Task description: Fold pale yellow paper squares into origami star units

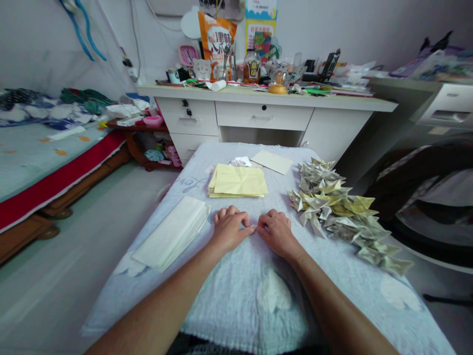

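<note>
My left hand (229, 229) and my right hand (276, 230) meet low over the cloth-covered table, thumb tips almost touching. Both have curled fingers and look closed in a pinch; whatever lies between them, if anything, is too small or hidden to make out. Just beyond them is a stack of yellow paper sheets (240, 180), the top one creased. Left of my left hand lies a pile of long white folded paper (172, 234). To the right of my right hand, many pointed folded-paper pieces (336, 207), white and yellow, sit in a long cluster.
A crumpled white paper (240, 161) and a pale flat card (272, 161) lie at the table's far end. Behind stands a white desk (264, 116) crowded with jars and an orange bag (217, 47). A bed (55, 162) is at left, a washing machine (439, 197) at right.
</note>
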The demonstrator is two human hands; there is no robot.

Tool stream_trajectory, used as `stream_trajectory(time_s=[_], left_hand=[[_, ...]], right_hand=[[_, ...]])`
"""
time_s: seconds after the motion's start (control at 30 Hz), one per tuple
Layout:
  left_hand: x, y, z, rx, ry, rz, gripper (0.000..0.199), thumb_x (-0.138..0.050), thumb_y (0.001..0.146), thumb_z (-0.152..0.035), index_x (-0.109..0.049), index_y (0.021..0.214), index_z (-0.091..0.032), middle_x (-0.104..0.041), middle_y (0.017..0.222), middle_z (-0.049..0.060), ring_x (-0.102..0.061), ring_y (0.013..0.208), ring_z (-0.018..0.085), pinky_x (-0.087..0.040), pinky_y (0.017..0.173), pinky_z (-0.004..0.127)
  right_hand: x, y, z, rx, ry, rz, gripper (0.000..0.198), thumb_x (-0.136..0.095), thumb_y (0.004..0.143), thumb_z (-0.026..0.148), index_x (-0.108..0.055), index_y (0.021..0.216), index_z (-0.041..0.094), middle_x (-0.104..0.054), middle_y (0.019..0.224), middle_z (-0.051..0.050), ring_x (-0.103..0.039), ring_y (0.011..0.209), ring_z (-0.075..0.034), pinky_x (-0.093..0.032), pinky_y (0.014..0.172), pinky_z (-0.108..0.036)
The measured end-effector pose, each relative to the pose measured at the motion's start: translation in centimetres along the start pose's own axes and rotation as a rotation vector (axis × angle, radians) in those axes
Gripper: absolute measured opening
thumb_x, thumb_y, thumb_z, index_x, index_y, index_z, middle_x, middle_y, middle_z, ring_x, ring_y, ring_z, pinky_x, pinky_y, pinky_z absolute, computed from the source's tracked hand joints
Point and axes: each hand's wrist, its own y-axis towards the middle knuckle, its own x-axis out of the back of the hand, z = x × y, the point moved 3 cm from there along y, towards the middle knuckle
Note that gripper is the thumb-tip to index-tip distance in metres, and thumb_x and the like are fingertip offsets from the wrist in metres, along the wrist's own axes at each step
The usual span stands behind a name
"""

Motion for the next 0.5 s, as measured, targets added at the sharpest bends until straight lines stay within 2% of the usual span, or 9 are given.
stream_trajectory(time_s=[0.13, 0.23, 0.37, 0.5], left_hand=[[0.1, 0.1, 0.0, 0.001, -0.004, 0.019, 0.024, -0.064, 0.072, -0.052, -0.064, 0.078, -0.029, -0.054, 0.097, 0.000, -0.045, 0.097, 0.022, -0.028, 0.089, 0.038], [0.1, 0.1, 0.0, -0.006, -0.004, 0.015, 0.024, -0.063, 0.073, -0.052, -0.064, 0.078, -0.028, -0.054, 0.097, 0.000, -0.045, 0.097, 0.022, -0.028, 0.089, 0.038], [0.1, 0.0, -0.1, -0.009, -0.014, 0.010, 0.021, -0.064, 0.073, -0.050, -0.065, 0.077, -0.029, -0.054, 0.097, 0.000, -0.046, 0.097, 0.022, -0.029, 0.089, 0.039], [0.2, 0.0, -0.1, -0.002, -0.018, 0.016, 0.022, -0.064, 0.073, -0.050, -0.065, 0.076, -0.029, -0.055, 0.097, 0.000, -0.046, 0.098, 0.022, -0.029, 0.089, 0.039]], right_hand=[[0.1, 0.3, -0.9, 0.018, 0.099, 0.005, 0.017, -0.049, 0.090, 0.026, -0.064, 0.083, 0.021, -0.057, 0.091, -0.003, -0.047, 0.089, -0.018, -0.028, 0.075, -0.030], [0.1, 0.5, -1.3, 0.006, 0.151, -0.041, 0.019, -0.045, 0.092, 0.025, -0.062, 0.088, 0.020, -0.057, 0.091, -0.003, -0.048, 0.088, -0.016, -0.030, 0.076, -0.029], [0.0, 0.2, -1.0, -0.009, 0.089, -0.062, 0.014, -0.054, 0.087, 0.029, -0.064, 0.084, 0.020, -0.055, 0.095, -0.004, -0.046, 0.093, -0.019, -0.029, 0.078, -0.030], [-0.2, 0.0, -0.3, -0.001, 0.024, -0.041, 0.016, -0.055, 0.087, 0.034, -0.065, 0.081, 0.021, -0.054, 0.097, -0.004, -0.044, 0.096, -0.020, -0.029, 0.079, -0.032]])
